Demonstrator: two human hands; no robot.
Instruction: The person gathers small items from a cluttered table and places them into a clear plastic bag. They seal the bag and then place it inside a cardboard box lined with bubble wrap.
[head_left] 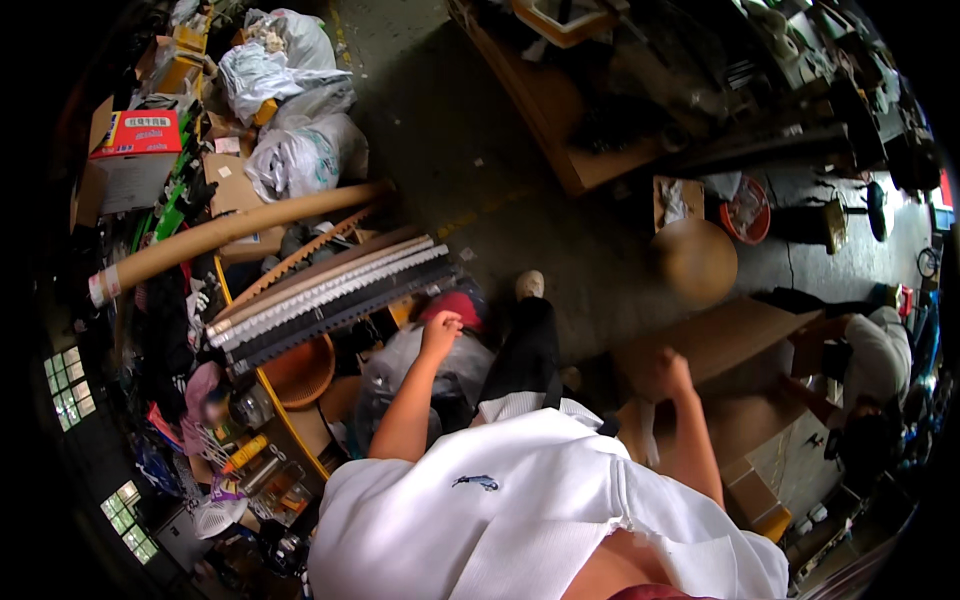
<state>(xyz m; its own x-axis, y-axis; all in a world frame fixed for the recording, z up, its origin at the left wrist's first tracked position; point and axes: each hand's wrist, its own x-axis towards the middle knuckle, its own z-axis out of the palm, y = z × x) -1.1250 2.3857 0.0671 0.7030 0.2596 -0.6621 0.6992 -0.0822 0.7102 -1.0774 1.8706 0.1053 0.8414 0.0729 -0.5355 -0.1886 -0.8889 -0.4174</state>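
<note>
- I am looking down on a dark grey concrete floor (470,160) in a crowded workshop, with clutter packed along the left side and wooden boards on the right.
- Top left, I see tied white plastic sacks (300,150) piled beside a red-topped carton (135,135).
- A long brown cardboard tube (230,228) lies slanted across that pile, and just below it sits a bundle of long flat strips (320,290), pale and dark, on a yellow-edged rack.
- A shallow orange bowl (298,372) rests under the near end of the strips.
- At upper right a round wooden stool (696,260) stands near a red bucket (748,210), and another person in a light shirt (880,355) crouches at the right rim.
- My left hand (441,333) is curled shut, knuckles up, over a red cap-like thing (455,303) that sits on a clear plastic bag (455,365); I cannot tell whether the fingers actually grip either one.
- The red thing lies just past the left knuckles, touching or nearly so.
- My right hand (668,372) is blurred and looks closed into a loose fist above a brown cardboard sheet (735,335); I cannot tell if it holds anything.
- My black-trousered leg and pale shoe (529,284) stretch out between the two hands.
</note>
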